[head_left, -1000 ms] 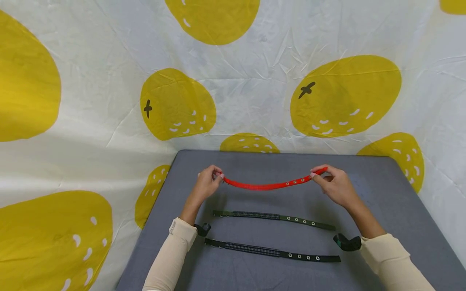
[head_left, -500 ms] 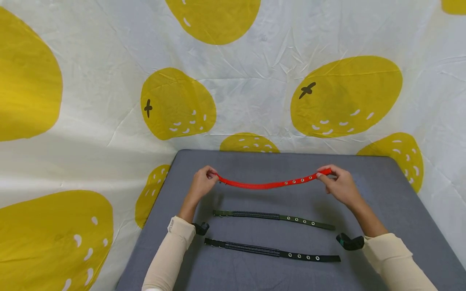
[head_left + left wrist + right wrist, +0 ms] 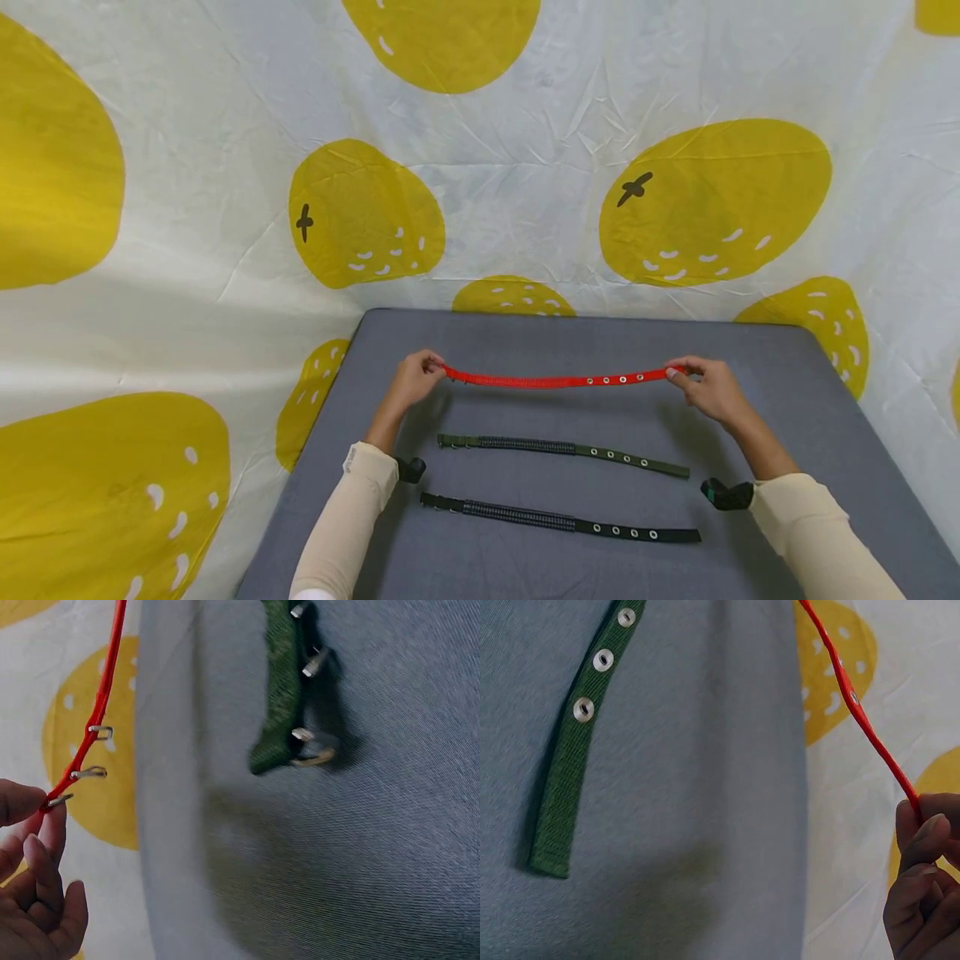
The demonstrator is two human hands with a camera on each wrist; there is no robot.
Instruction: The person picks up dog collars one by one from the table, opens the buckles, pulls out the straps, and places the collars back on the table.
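Observation:
A red pet collar (image 3: 540,382) hangs in a shallow sag between my two hands, above the far part of the table. My left hand (image 3: 417,377) pinches its buckle end; metal rings show beside the fingers (image 3: 54,832) in the left wrist view. At the other end, past the row of eyelets, my right hand (image 3: 708,385) pinches the strap between thumb and fingers. Nearer to me a green collar (image 3: 630,459) lies stretched out on the table, buckle to the left. A black collar (image 3: 630,530) lies roughly parallel in front of it.
The grey table (image 3: 555,575) reaches back to a white cloth backdrop (image 3: 517,217) printed with yellow fruit shapes. Dark wrist straps (image 3: 727,494) stick out from the cream sleeves (image 3: 813,533) over the table.
My hands have moved apart and come down slightly at the end, the right one shifting rightward. The red collar hangs lower and flatter. The green and black collars have stayed put.

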